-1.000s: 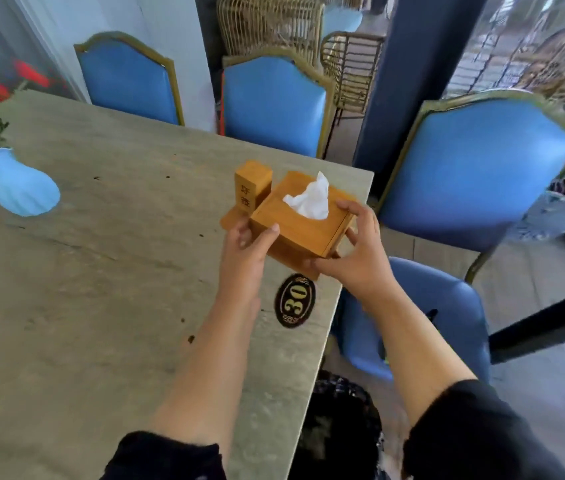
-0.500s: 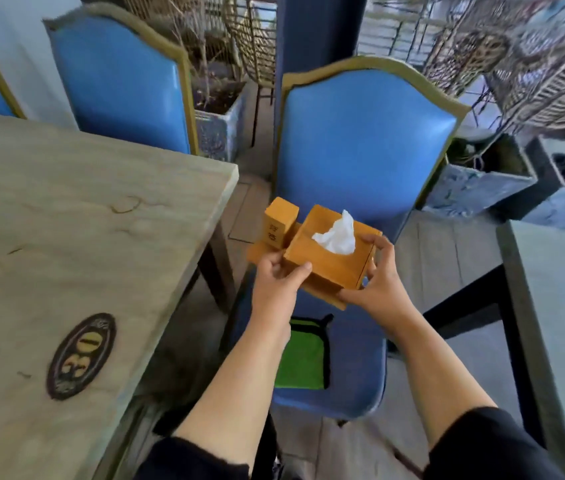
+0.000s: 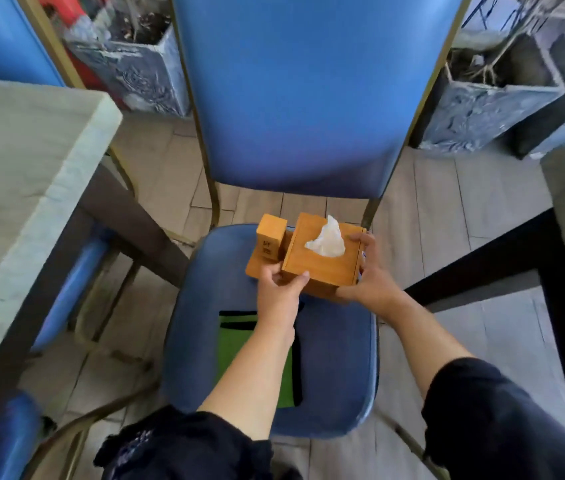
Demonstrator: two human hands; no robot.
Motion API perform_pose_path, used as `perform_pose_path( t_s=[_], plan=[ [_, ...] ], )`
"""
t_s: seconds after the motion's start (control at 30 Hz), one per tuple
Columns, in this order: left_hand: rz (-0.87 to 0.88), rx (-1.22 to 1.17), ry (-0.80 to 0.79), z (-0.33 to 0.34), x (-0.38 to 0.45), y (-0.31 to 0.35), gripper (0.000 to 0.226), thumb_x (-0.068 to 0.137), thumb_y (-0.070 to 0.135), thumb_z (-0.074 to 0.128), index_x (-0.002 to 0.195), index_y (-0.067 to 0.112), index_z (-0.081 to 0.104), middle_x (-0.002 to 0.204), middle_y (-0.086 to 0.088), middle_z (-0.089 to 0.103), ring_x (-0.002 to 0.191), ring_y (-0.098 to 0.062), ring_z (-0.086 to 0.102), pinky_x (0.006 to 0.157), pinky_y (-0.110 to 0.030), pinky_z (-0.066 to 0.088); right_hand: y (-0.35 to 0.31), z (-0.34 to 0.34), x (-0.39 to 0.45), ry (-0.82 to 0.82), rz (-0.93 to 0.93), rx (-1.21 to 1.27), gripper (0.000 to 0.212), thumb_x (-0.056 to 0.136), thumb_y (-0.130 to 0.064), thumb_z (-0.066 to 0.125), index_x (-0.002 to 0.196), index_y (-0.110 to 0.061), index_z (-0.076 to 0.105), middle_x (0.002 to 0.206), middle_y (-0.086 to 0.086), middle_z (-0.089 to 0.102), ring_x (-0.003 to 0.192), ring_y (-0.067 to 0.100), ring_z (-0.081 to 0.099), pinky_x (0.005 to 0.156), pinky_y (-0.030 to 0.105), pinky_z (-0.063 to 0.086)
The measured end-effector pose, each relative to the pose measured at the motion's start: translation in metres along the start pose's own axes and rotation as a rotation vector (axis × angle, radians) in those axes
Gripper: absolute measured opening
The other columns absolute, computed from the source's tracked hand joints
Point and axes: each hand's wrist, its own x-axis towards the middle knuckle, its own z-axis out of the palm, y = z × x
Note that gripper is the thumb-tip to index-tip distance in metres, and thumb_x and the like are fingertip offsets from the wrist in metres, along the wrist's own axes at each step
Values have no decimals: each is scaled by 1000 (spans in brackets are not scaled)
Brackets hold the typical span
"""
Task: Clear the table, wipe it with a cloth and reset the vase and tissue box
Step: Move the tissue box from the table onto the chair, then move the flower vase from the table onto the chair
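Nearest the camera, two bare forearms are reaching out from dark sleeves over a blue chair [image 3: 336,358]. A green cloth [image 3: 236,337] is lying flat on the seat, partly hidden under the left forearm, closer to the person than the hands are.

Just past the cloth, the left hand [image 3: 279,294] is gripping the near left corner of the tissue box [image 3: 322,263], thumb curled up over the top edge and the other fingers tucked underneath, where they are not showing. The right hand [image 3: 372,284] is holding the right side, thumb and fingers wrapped round the near right corner and one fingertip lying along the far right edge. Both hands are closed on the box; neither is free.

The box is a wooden holder with a white tissue [image 3: 327,242] sticking up from its top slot and a small wooden block [image 3: 270,240] standing on the same base at its left. It is being held over the rear part of the seat, roughly level; whether its base is touching the seat yet is not showing. Its long axis is running left to right across the seat, block end toward the table [image 3: 14,174].

That is the relation that matters: the box is sitting directly between the two hands and straight above the seat, so setting it down is probably calling only for a short lowering, with free seat behind the cloth. The table is lying off to the left, well apart.

Beyond, the chair back is rising, with grey planters [image 3: 142,74] behind it.
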Motion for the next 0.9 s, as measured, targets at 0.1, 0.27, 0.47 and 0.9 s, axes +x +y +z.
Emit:
perform_pose_path(
  t_s=[0.1,0.27,0.47,0.9],
  plan=[
    [-27,24,32,5,7,-18,27,81,19,72,94,30,51,98,7,58,97,-13,57,79,-25,46,14,-2,4,-47,20,-20,96,65,-2,76,127,-46,18,135,-3,26,117,27,43,75,42,60],
    [-42,184,-39,5,10,-27,31,87,18,64,114,25,51,115,5,57,107,-14,53,90,-29,43,20,1,3,-17,107,-160,99,75,-2,70,132,-52,7,149,-7,11,123,25,40,81,29,50],
    [-93,167,-125,-22,-12,-7,38,94,19,54,131,29,48,127,6,54,116,-13,52,94,-29,44,-13,29,-28,224,50,-215,93,79,-8,71,148,-33,14,159,-9,-7,145,15,13,99,26,30],
    [225,-68,-6,-216,-137,134,21,96,8,47,94,22,62,90,2,67,75,-8,63,69,-25,45,-204,200,-143,230,-251,117,27,89,-4,54,99,-27,66,100,-12,69,95,-2,61,84,14,45]
  ],
)
